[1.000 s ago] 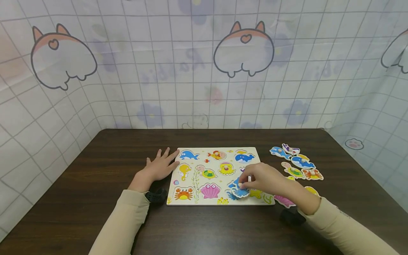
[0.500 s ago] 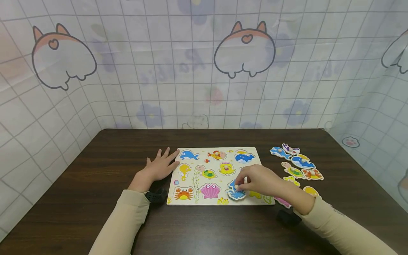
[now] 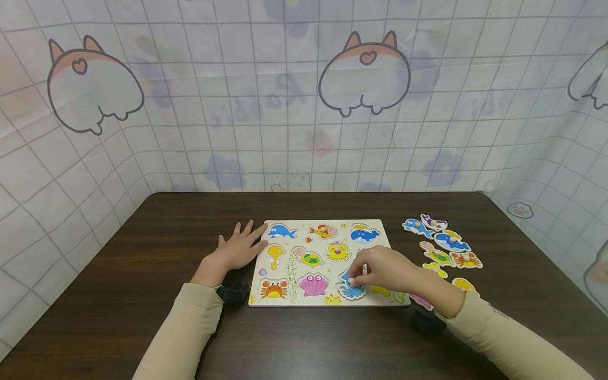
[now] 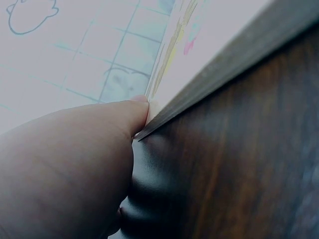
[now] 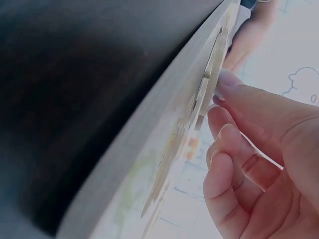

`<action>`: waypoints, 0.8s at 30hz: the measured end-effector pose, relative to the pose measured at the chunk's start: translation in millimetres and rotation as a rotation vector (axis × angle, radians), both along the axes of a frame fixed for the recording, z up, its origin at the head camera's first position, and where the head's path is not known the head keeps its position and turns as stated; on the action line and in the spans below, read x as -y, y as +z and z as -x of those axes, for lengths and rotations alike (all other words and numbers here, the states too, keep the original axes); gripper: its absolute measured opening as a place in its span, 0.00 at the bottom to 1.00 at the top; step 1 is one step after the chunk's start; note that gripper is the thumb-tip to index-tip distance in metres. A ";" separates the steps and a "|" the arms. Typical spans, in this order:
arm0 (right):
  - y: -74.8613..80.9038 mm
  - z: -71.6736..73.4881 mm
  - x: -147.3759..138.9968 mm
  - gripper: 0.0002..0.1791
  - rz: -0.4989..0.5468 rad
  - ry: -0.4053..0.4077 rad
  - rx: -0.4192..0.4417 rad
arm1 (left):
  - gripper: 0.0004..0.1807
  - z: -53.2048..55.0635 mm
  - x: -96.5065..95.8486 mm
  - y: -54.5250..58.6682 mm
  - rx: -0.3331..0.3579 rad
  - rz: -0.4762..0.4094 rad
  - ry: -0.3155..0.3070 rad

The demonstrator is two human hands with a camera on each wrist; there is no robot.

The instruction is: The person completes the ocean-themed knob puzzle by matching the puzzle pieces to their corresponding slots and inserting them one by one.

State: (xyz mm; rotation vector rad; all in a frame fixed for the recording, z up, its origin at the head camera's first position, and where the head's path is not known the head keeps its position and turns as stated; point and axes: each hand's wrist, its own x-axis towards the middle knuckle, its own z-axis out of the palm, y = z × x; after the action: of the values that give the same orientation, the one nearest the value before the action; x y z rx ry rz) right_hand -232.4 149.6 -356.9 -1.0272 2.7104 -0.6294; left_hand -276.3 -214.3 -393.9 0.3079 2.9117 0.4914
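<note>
On the table lies a pale wooden peg puzzle board (image 3: 304, 302) with sea-animal pictures. My right hand (image 3: 387, 269) pinches the small knob of a blue octopus-like puzzle piece (image 3: 352, 291) between thumb and finger, over the matching blue picture near the lower right. In the right wrist view this piece (image 5: 203, 107) appears edge-on, partly raised from the board surface; whether it is seated I cannot tell. My left hand (image 3: 237, 249) lies spread beside the board, fingertips on its left edge. In the left wrist view, part of the left hand (image 4: 70, 164) touches the board's corner.
Loose knobbed pieces lie right of the board, among them a whale (image 3: 451, 243), a turtle (image 3: 435, 254), a crab (image 3: 465, 259) and a yellow star (image 3: 434, 269). A pink piece (image 3: 421, 301) is partly under the right forearm. A fish (image 3: 323, 231) and a yellow octopus (image 3: 338, 251) sit in the board.
My right hand has moved slightly left and lowered the blue piece, turning it into line with its picture on the board. The left hand has stayed still.
</note>
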 end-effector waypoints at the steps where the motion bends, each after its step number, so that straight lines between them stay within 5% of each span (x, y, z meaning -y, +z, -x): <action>1: 0.0 0.1 0.2 0.05 -0.003 0.002 0.001 | 0.36 -0.1 0.1 0.0 -0.001 0.002 0.000; 24: -0.1 3.1 4.8 0.05 -0.044 -0.003 -0.009 | 0.36 -1.2 -2.3 1.0 0.000 0.000 -0.002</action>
State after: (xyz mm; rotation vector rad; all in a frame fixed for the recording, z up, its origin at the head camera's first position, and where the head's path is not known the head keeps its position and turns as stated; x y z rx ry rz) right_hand -235.5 144.8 -356.9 -1.0176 2.7217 -0.5641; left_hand -275.0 -212.0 -392.9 0.3116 2.9112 0.4913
